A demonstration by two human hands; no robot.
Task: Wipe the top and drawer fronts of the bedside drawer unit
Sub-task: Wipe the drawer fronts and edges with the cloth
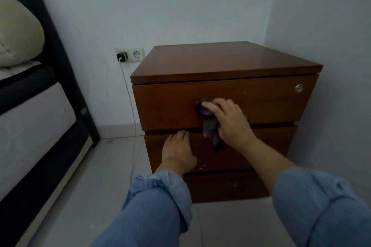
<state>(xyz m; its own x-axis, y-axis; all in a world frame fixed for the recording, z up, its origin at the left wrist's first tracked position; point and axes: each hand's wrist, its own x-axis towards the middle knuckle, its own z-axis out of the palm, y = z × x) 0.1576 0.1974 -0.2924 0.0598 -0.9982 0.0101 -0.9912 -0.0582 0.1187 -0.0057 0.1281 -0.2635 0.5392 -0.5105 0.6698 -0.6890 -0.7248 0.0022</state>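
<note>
Head view is showing two bare hands working at a wooden drawer unit (pixel 224 66). The right hand (pixel 226 120) is closing around a dark purple cloth (pixel 209 126), fingertips pushing part of it into the round recessed pull (pixel 202 104) of the top drawer (pixel 261 102), while the loose end is hanging down over the gap below. The left hand (pixel 177 152) is lying open and flat against the second drawer (pixel 271 142), holding nothing and probably bracing. A third drawer (pixel 226 186) is sitting lowest, with pale specks showing on the lower fronts. The cloth looks soft and light, best gripped bunched in the palm. The unit looks stiff and heavy, its polished top likely slick. It is standing on the floor (pixel 112 166) in a corner, near a wall socket (pixel 130 55) with a charger (pixel 121 56) plugged in. A bed (pixel 30 106) is lying to the left.
</note>
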